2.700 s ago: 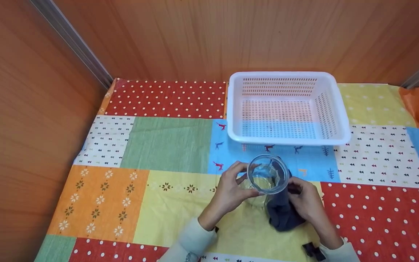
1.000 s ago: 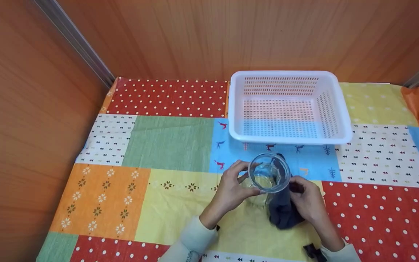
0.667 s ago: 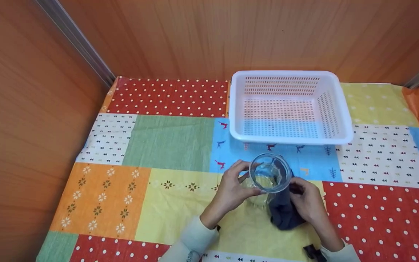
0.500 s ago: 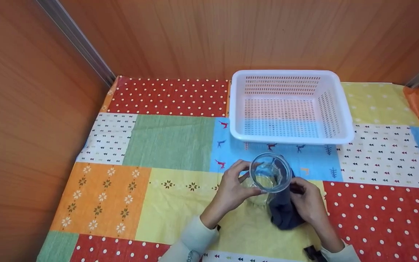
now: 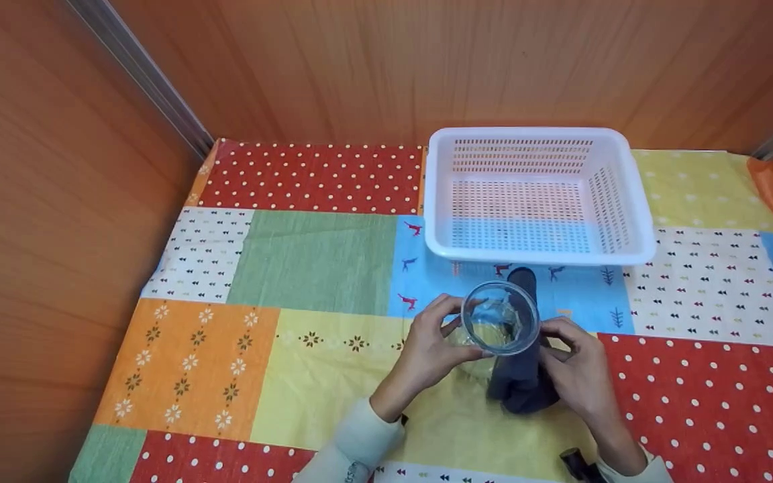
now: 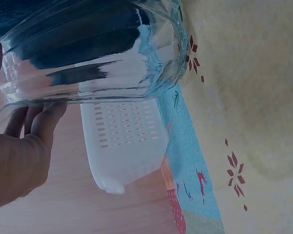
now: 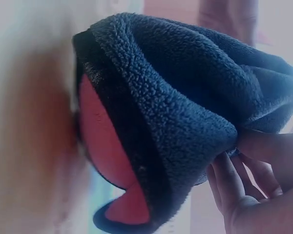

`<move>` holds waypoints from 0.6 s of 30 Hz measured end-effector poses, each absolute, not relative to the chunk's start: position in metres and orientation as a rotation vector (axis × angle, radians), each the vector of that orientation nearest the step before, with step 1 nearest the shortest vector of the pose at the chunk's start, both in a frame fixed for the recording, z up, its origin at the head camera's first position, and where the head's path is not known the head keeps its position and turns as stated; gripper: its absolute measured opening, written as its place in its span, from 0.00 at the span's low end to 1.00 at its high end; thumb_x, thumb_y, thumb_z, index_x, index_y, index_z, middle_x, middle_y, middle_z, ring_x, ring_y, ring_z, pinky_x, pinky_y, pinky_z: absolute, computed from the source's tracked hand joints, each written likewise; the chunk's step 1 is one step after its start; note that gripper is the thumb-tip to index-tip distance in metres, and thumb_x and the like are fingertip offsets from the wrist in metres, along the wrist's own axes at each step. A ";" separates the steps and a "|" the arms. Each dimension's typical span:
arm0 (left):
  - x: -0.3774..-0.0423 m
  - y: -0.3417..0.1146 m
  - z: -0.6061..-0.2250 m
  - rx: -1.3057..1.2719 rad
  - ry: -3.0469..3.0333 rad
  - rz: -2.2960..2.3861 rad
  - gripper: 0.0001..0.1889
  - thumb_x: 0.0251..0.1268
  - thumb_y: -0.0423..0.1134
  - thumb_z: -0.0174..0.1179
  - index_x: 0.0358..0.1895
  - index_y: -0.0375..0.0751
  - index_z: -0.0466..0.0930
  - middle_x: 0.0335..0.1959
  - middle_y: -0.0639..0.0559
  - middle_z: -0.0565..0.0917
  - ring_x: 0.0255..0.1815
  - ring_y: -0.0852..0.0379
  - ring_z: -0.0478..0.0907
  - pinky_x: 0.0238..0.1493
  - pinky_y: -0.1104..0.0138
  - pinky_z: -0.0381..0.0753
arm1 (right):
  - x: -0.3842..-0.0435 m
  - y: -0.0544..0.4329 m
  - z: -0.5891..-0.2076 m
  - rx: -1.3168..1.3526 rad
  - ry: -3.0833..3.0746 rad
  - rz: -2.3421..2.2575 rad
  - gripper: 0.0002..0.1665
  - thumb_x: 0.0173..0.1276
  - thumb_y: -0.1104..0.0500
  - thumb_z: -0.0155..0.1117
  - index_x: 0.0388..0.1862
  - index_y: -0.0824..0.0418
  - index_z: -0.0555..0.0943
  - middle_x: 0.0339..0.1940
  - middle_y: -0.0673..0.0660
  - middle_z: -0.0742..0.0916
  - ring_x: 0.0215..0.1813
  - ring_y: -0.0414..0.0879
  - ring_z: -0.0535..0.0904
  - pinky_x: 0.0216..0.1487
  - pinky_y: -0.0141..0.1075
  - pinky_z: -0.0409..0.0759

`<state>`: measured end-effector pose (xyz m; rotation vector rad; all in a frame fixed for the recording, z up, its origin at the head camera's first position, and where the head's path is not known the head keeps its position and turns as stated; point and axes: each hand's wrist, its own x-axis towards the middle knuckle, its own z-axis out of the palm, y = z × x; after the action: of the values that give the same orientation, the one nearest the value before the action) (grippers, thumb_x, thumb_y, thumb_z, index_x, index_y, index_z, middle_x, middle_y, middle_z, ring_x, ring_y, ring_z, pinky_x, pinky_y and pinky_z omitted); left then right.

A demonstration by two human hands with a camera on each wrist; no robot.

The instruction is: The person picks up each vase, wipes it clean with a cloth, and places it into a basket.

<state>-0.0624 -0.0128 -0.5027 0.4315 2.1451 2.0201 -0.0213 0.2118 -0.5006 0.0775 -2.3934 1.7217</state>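
Observation:
In the head view my left hand (image 5: 430, 342) grips a clear glass jar (image 5: 487, 365) from its left side, thumb and fingers near the round rim. The jar tilts, with its mouth toward the camera. My right hand (image 5: 584, 376) pinches a dark grey-blue fleecy cloth (image 5: 524, 386) along the jar's right side. One end of the cloth sticks out past the rim, and the bulk hangs down below. The left wrist view shows the dark cloth through the jar's ribbed glass (image 6: 112, 83). Close up in the right wrist view, thumb and fingers pinch the bunched cloth (image 7: 185, 107) at a fold.
Behind the hands stands a white plastic basket (image 5: 541, 256) with slotted walls, nothing inside it. A patchwork-print tablecloth (image 5: 319, 261) covers the table. Wood-grain panels (image 5: 333, 74) rise at the back and left.
My right hand has shifted slightly and slid the cloth upward along the jar, so its far end now shows beyond the rim. The left hand keeps the jar nearly still.

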 end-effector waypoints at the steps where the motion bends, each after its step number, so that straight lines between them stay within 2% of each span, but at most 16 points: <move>1: -0.062 -0.013 -0.503 0.428 2.149 2.017 0.30 0.47 0.24 0.82 0.58 0.40 0.86 0.53 0.48 0.82 0.61 0.36 0.79 0.67 0.62 0.81 | -0.021 0.211 -0.498 0.073 -2.384 1.736 0.17 0.60 0.85 0.67 0.45 0.72 0.87 0.40 0.48 0.87 0.47 0.33 0.84 0.49 0.24 0.86; 13: -0.064 -0.011 -0.502 0.442 2.151 2.014 0.31 0.47 0.23 0.81 0.59 0.38 0.85 0.52 0.47 0.82 0.61 0.37 0.79 0.67 0.63 0.81 | -0.024 0.215 -0.500 0.085 -2.428 1.708 0.18 0.60 0.85 0.67 0.45 0.71 0.87 0.39 0.48 0.86 0.47 0.33 0.83 0.49 0.23 0.85; 18: -0.062 -0.012 -0.502 0.426 2.164 1.999 0.31 0.48 0.23 0.81 0.59 0.40 0.85 0.53 0.49 0.81 0.60 0.45 0.80 0.66 0.62 0.81 | -0.025 0.218 -0.510 0.127 -2.455 1.660 0.17 0.61 0.84 0.68 0.44 0.69 0.88 0.40 0.50 0.87 0.47 0.31 0.82 0.51 0.23 0.84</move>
<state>-0.0623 -0.0119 -0.5025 0.4260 2.1643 1.9994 -0.0252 0.2176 -0.5102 0.1269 -2.4549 1.6604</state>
